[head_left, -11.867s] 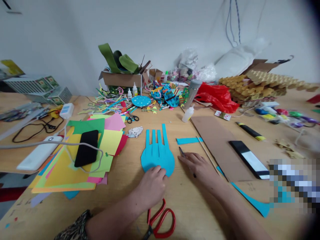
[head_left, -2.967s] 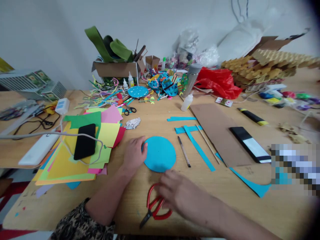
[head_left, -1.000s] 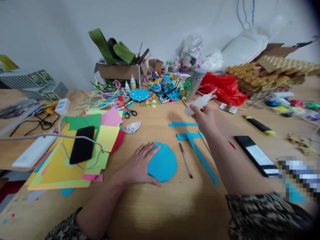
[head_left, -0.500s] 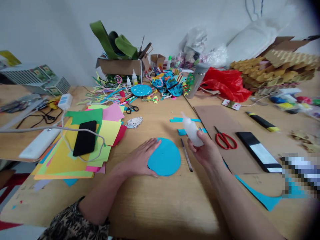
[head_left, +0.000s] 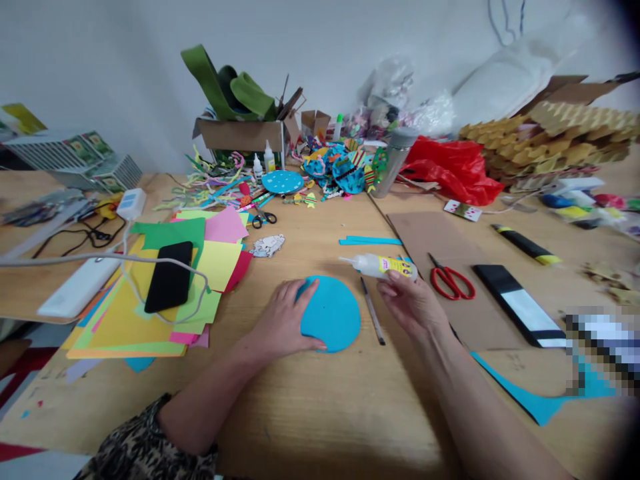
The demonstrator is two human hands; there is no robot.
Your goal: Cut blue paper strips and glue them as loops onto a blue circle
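Note:
A round blue paper disc (head_left: 334, 313) lies on the table in front of me. My left hand (head_left: 285, 321) grips its left edge, with the thumb at the near side and the fingers at the far side. Up to the right, my right hand (head_left: 413, 303) holds a clear glue bottle (head_left: 376, 265) with a yellow label. The bottle is tilted nearly flat, and its thin nozzle points left, above and beyond the disc. A slim pen (head_left: 373, 311) lies between the disc and my right hand. Blue paper strips (head_left: 370, 240) rest behind the bottle, partly covered by it.
Red-handled scissors (head_left: 453, 280) lie on brown cardboard (head_left: 425, 233) at right, near a black-and-white case (head_left: 517, 300). On the left, a black phone (head_left: 170, 277) and a cable top coloured paper sheets (head_left: 125, 327). Craft pieces, a flask (head_left: 395, 163) and a box (head_left: 245, 133) line the back.
My right hand has turned the glue bottle from upright to nearly level, nozzle to the left, and its label now shows. My left hand stays at the disc, its fingers slightly shifted.

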